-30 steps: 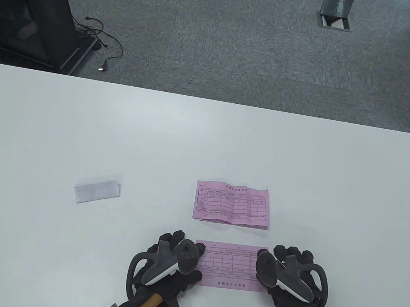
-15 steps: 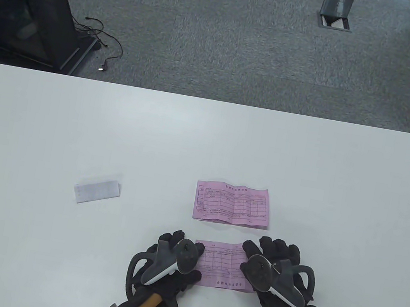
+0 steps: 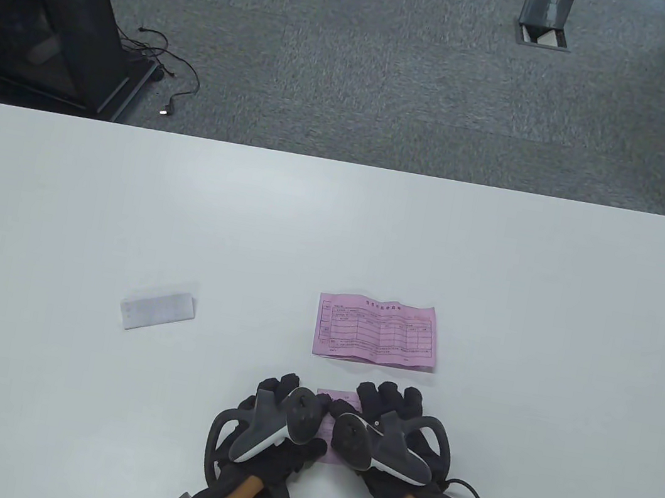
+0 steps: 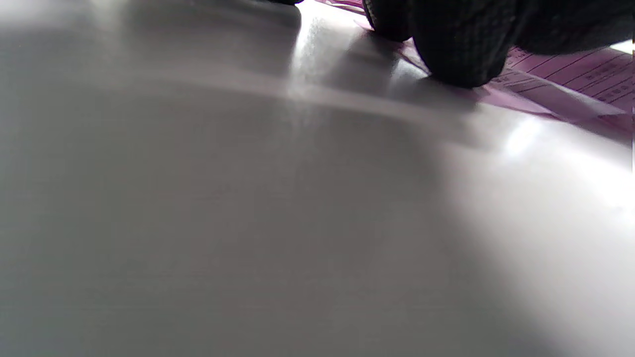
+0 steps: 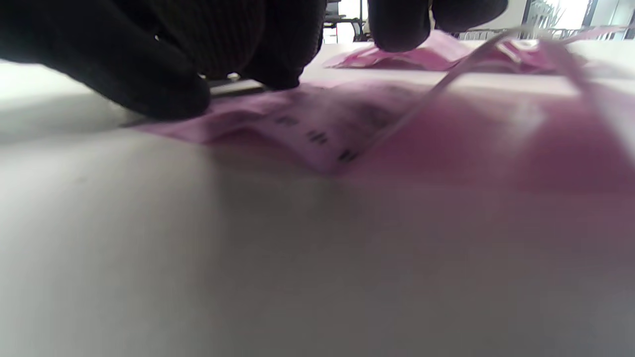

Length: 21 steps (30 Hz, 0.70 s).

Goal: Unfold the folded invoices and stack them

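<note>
A pink invoice [image 3: 335, 397] lies near the table's front edge, mostly covered by both hands. My left hand [image 3: 288, 398] presses its left edge; the fingertips [image 4: 456, 44] sit on the pink paper [image 4: 570, 79] in the left wrist view. My right hand [image 3: 388, 401] lies flat over the sheet's middle and right part, close beside the left hand. In the right wrist view its fingers [image 5: 149, 74] press the sheet [image 5: 322, 124], which is creased and lifts a little at the right. A second pink invoice [image 3: 378, 332] lies unfolded just beyond. A white folded invoice [image 3: 157, 310] lies to the left.
The white table [image 3: 493, 276] spreads wide on all sides of the papers. Its far edge borders grey carpet, with a black cabinet [image 3: 34, 14] on the floor at the far left.
My right hand has slid left across the near pink invoice, from its right edge to beside my left hand. The left hand and the other papers have not moved.
</note>
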Each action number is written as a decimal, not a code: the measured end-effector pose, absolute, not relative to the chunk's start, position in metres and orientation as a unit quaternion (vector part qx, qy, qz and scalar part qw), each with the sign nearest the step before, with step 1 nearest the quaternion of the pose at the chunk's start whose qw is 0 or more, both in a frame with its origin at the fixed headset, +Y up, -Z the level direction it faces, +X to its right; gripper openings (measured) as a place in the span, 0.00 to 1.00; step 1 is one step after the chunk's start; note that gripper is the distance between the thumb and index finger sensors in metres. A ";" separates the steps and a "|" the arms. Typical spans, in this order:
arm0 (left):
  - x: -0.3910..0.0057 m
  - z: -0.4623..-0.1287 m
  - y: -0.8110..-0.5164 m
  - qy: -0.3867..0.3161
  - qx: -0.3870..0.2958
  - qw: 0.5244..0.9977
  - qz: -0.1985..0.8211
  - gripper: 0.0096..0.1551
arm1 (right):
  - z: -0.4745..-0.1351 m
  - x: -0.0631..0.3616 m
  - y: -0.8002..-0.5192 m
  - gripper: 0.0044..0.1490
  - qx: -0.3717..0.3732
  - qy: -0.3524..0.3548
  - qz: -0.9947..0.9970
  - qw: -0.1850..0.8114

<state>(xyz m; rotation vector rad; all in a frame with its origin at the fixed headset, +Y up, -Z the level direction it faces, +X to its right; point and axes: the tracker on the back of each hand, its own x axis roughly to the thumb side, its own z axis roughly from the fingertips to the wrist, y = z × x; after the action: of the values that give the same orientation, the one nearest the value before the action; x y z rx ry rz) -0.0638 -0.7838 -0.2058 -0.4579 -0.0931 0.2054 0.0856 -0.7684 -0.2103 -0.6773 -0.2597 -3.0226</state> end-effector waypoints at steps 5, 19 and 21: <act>-0.064 -0.206 -0.784 -0.044 -0.228 0.967 0.102 0.42 | -0.210 0.086 -0.774 0.40 -0.218 -0.085 -0.972 0.023; -0.064 -0.207 -0.784 -0.043 -0.229 0.967 0.102 0.42 | -0.218 0.115 -0.776 0.38 -0.183 -0.097 -0.977 0.043; -0.064 -0.207 -0.784 -0.043 -0.230 0.967 0.102 0.42 | -0.218 0.124 -0.776 0.38 -0.174 -0.096 -0.979 0.044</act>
<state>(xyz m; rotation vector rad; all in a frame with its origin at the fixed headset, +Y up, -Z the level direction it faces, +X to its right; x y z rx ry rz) -0.0641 -0.7839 -0.2066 -0.4645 -0.0876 0.2067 0.1240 -0.7759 -0.2184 -0.5332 -0.2936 -2.9915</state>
